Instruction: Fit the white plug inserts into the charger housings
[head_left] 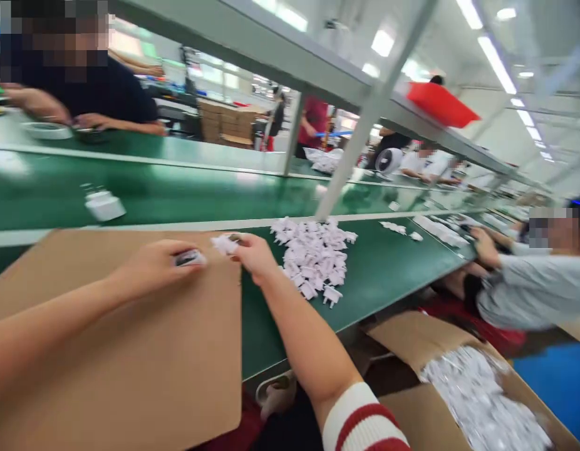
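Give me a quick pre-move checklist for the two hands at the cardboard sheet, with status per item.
1. Left hand grips a small dark-and-white part: ok.
2. Right hand pinches a white plug piece: ok.
3. Both hands over the cardboard sheet: ok.
4. Pile of white plug pieces beside right hand: ok.
5. How the two pieces line up: cannot tell, blurred.
6. Open carton of white parts sits below the bench edge: ok.

a long green bench (379,269) runs through a bright hall, a grey shelf (290,59) on slanted posts (365,125) above it. strip lights (497,62) line the ceiling. stacked cartons (227,122), perhaps, stand blurred behind.
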`<state>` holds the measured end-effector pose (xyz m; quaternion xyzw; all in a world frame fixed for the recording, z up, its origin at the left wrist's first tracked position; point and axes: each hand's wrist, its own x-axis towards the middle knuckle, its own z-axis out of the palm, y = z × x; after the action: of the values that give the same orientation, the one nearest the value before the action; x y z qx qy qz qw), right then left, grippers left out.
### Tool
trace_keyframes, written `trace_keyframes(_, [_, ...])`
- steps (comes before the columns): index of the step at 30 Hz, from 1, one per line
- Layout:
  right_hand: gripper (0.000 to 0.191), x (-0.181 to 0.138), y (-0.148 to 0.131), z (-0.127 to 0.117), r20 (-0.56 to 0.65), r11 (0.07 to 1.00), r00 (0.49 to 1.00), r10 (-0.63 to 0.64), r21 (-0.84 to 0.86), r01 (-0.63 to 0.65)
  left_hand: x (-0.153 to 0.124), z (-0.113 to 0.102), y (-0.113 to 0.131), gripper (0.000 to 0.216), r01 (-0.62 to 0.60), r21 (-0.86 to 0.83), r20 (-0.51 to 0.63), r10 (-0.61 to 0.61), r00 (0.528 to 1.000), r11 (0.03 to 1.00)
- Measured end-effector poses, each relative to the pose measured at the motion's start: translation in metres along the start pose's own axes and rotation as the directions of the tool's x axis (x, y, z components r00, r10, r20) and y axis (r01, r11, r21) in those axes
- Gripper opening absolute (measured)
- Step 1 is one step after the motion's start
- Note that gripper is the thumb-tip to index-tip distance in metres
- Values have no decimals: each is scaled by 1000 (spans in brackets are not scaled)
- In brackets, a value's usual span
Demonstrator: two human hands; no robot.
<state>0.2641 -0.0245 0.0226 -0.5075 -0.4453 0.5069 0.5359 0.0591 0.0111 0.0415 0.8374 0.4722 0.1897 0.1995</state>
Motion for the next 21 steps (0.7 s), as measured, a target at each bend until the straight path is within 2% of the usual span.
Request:
trace_keyframes(3, [26, -4, 3, 4, 76, 976, 989, 127, 167, -138, -38, 9, -10, 49, -30, -54, 70, 34, 997, 998])
trace_keyframes(6, [37, -12, 7, 9, 136, 970, 980, 145, 177, -168, -51, 23, -16, 57, -20, -138, -16, 18, 1000, 990])
trace_keyframes(8, [39, -18, 9, 14, 133, 989, 987, 85, 105, -100, -54, 31, -21, 52, -30, -121, -62, 22, 998, 992])
trace_keyframes(11, [36, -27, 9, 25, 85, 996, 993, -84, -34, 87, -53, 36, -24, 47, -41, -79, -71, 36, 997, 996])
trace_keyframes(13, [39, -31, 7, 30, 66, 982, 985, -162, -86, 167, -52, 36, -23, 46, -35, -99, -68, 28, 997, 994])
trace_keyframes(16, [46, -35, 3, 31, 85, 970, 978, -188, -137, 199, -52, 35, -20, 45, -18, -135, -68, 8, 998, 991])
trace_keyframes(21, [22, -36, 2, 23, 178, 936, 960, -216, -242, 255, -53, 35, -19, 41, -37, -167, -67, 26, 997, 985])
